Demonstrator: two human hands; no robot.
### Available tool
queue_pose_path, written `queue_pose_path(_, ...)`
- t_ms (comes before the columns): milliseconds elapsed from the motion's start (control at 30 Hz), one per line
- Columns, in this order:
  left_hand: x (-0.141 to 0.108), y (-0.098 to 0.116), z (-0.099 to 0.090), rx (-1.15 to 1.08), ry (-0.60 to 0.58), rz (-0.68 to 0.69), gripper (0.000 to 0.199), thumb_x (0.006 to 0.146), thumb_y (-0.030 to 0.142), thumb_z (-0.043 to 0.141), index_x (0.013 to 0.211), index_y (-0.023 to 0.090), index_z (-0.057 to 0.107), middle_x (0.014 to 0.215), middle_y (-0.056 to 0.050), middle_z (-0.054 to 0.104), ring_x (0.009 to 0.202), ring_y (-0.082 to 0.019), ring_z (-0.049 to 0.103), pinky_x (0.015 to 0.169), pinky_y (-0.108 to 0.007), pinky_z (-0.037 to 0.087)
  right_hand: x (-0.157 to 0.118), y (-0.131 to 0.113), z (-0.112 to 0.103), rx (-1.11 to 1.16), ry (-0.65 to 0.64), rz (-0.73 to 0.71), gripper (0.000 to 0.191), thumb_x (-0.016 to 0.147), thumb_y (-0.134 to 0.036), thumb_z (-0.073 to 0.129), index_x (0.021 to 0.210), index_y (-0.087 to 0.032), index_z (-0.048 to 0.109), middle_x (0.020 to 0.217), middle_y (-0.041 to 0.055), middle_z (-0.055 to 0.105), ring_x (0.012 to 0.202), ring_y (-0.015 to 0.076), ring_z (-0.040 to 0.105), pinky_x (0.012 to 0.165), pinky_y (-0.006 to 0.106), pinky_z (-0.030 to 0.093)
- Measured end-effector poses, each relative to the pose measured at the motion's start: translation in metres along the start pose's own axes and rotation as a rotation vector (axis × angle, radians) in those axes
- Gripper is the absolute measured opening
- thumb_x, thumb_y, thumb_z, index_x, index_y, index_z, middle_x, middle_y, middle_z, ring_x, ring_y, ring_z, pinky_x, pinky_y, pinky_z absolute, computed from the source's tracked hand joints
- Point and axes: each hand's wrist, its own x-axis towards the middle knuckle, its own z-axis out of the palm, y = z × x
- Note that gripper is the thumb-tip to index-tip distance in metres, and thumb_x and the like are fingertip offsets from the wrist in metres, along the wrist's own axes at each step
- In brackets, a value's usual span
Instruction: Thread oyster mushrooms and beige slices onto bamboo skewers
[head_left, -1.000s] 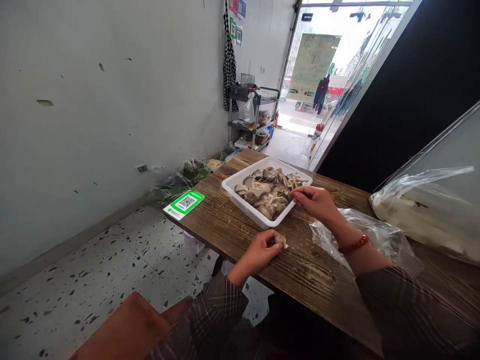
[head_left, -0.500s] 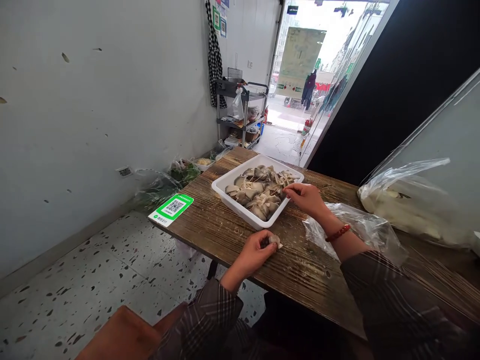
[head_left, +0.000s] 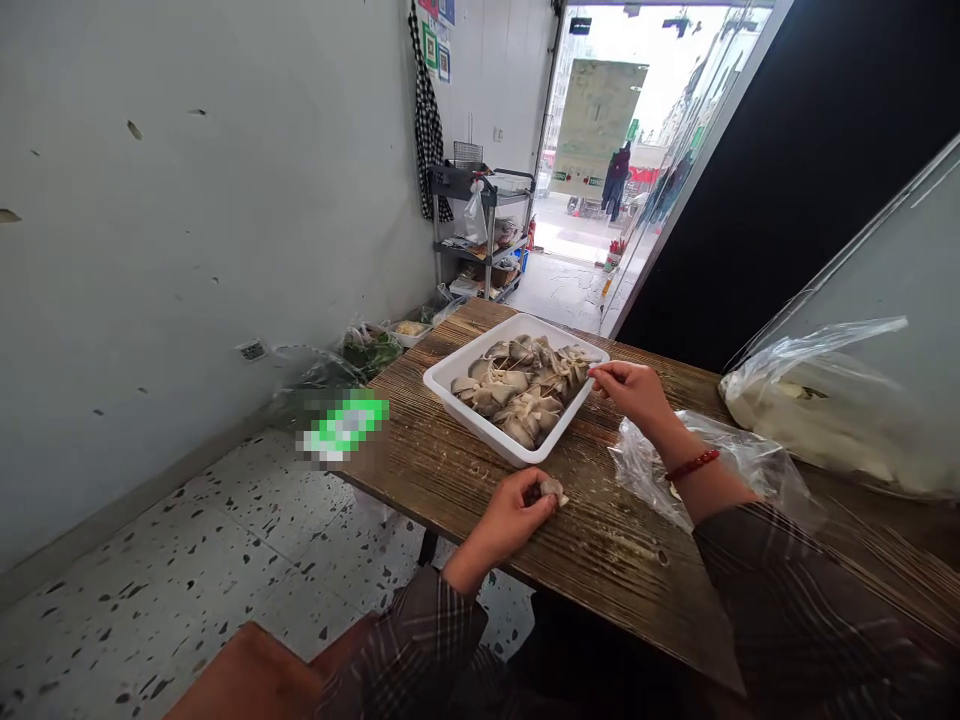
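Note:
A white plastic tray [head_left: 480, 425] on the wooden table holds a heap of grey-brown oyster mushrooms [head_left: 525, 410], with a few thin sticks showing among them. My left hand [head_left: 517, 510] is closed around a small piece of oyster mushroom [head_left: 553, 490], just in front of the tray's near corner. At the tray's right rim, my right hand [head_left: 630, 395] has thumb and forefinger pinched together. Whatever lies between those fingertips is too small to make out.
Clear plastic bags [head_left: 697, 460] lie right of the tray, below my right forearm. A bulky filled bag [head_left: 825, 420] sits farther right, near thin sticks [head_left: 892, 550]. Crumbs dot the wooden table [head_left: 435, 470]. A blurred green-and-white card [head_left: 349, 425] is at the left edge.
My right hand has shifted slightly right, from over the mushrooms to the tray's rim, still pinched. My left hand keeps its mushroom piece in nearly the same spot.

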Motion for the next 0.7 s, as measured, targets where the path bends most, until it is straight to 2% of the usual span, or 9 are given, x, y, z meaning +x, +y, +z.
queue_pose_path(333,0.001,0.001,0.001,-0.007,0.018,-0.031,0.021,0.078,0.035,0.064,0.075,0.015,0.057,0.070,-0.001,0.055,0.068,-0.012,0.047,0.065,-0.024,0.035,0.000,-0.012,0.029,-0.035,-0.094,-0.020,0.027,0.085,-0.034,0.053,0.088,-0.017,0.075,0.073,0.0047,0.073,0.061,0.0163,0.064,0.062,0.028,0.050)
queue_pose_path(467,0.001,0.001,0.001,-0.010,0.031,-0.051,0.023,0.077,0.037,0.067,0.074,0.016,0.057,0.070,-0.001,0.055,0.068,-0.012,0.048,0.065,-0.024,0.035,-0.003,-0.031,0.045,-0.341,-0.116,-0.075,0.028,0.088,-0.030,0.053,0.103,-0.023,0.075,0.090,0.0056,0.076,0.082,0.0215,0.068,0.073,0.031,0.049)
queue_pose_path(533,0.001,0.001,0.000,-0.012,0.031,-0.054,0.025,0.077,0.038,0.067,0.075,0.015,0.058,0.071,-0.001,0.056,0.069,-0.013,0.049,0.066,-0.024,0.036,-0.004,-0.041,0.050,-0.493,-0.142,-0.054,0.030,0.091,-0.032,0.052,0.111,-0.026,0.073,0.099,0.0062,0.076,0.091,0.0234,0.068,0.076,0.031,0.047)
queue_pose_path(700,0.001,0.002,-0.001,0.012,0.035,-0.056,0.025,0.079,0.039,0.067,0.077,0.015,0.059,0.072,-0.001,0.057,0.070,-0.013,0.050,0.067,-0.024,0.038,-0.001,-0.051,0.057,-0.549,-0.164,0.012,0.033,0.095,-0.034,0.046,0.115,-0.028,0.071,0.109,0.0061,0.074,0.098,0.0242,0.066,0.075,0.030,0.044)
